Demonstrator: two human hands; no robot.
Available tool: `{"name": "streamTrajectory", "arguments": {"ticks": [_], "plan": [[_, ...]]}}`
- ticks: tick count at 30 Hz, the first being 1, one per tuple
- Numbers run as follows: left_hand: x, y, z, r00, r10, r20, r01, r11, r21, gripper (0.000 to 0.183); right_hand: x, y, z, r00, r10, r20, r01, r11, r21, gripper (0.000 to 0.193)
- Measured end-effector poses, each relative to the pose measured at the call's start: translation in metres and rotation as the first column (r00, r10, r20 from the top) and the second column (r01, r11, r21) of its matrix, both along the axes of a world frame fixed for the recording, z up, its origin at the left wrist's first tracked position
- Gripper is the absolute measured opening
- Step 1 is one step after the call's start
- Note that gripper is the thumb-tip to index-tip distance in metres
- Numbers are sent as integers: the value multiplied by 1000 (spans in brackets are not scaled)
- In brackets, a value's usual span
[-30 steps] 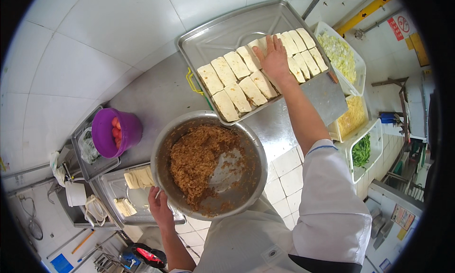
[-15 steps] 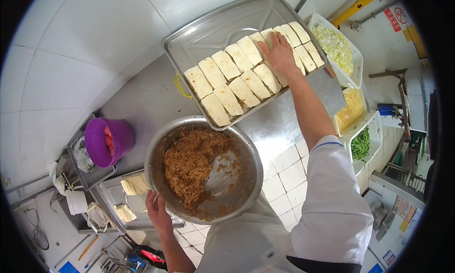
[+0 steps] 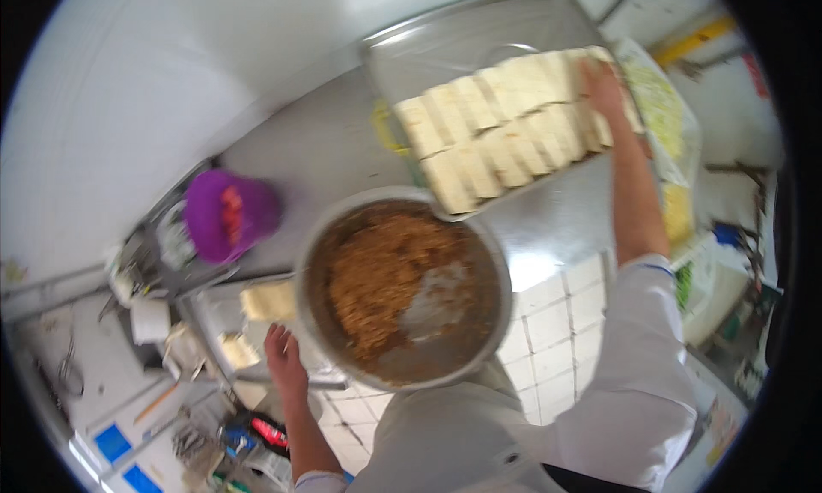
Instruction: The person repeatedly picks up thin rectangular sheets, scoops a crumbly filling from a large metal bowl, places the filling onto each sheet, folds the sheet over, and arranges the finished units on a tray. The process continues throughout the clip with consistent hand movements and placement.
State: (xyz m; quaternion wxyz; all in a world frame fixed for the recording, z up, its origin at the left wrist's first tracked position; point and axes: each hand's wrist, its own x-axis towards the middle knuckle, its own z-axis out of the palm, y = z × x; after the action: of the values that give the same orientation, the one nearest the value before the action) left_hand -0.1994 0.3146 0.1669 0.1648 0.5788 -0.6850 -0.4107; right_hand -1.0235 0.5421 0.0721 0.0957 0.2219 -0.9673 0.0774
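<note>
A large steel tray (image 3: 462,43) holds two rows of pale rectangular slabs (image 3: 514,90) that look like tofu. My right hand (image 3: 605,92) rests on the slabs near the tray's right end, fingers stretched out, though blurred. Below the tray sits a wide steel bowl (image 3: 501,274), partly full of brown minced filling (image 3: 377,279); its bottom shows on the right side. To the left of the bowl rim, apart from it, is my left hand (image 3: 287,366), open with nothing in it. More pale slabs (image 3: 267,301) lie on a lower tray (image 3: 210,309) beside that hand.
A purple bucket (image 3: 257,206) with red contents stands on the steel table (image 3: 300,150) at left. On the right are white baskets of pale chopped vegetable (image 3: 655,107), yellow shreds (image 3: 678,215) and greens (image 3: 683,286). A white wall rises behind the table.
My right hand has moved right along the slabs toward the tray's end. My left hand now stands farther from the bowl rim. The whole view has shifted and blurred.
</note>
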Motion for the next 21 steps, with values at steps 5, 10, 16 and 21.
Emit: {"name": "streamTrajectory", "arguments": {"ticks": [5, 10, 16, 21], "plan": [[96, -75, -11, 932, 267, 244, -277, 961, 8, 43, 74, -33, 40, 975, 181, -132, -221, 864, -452, 65], [145, -126, -34, 910, 360, 204, -370, 929, 8, 38, 214, -105, 62, 912, 366, 185, -119, 669, -733, 58], [182, -177, -96, 975, 201, 92, -204, 979, 24, 36, 386, -181, 96, 661, 703, 264, -193, 499, -845, 43], [190, -214, -138, 998, 65, 26, -65, 998, 26, 39, 530, -211, 105, 422, 782, 459, -249, 587, -771, 40]]}}
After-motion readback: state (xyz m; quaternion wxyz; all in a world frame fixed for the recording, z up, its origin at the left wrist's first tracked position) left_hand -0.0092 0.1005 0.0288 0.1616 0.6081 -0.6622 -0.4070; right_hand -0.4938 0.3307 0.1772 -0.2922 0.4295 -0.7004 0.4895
